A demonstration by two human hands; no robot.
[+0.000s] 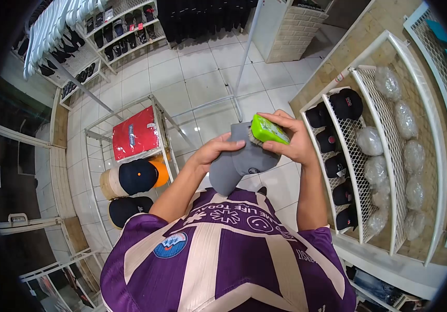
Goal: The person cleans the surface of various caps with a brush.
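A grey baseball cap (241, 160) is held up in front of my chest, its brim pointing down toward me. My left hand (217, 152) grips the cap's left side, thumb on the outside and fingers hidden behind or inside it. In my right hand (296, 139) is a bright green scrub brush (269, 129), held between thumb and fingers. The brush's pale bristles face the cap's upper right side and appear to touch it. Below my hands is the purple and cream striped shirt I wear.
To the left stands a white wire rack (98, 171) with a red packaged garment (135, 134) and several caps (139, 176). On the right, a white mesh shelf (358, 156) holds black caps and clear plastic-wrapped bundles. Sandal shelves (124, 34) and hangers (59, 31) are at the back left.
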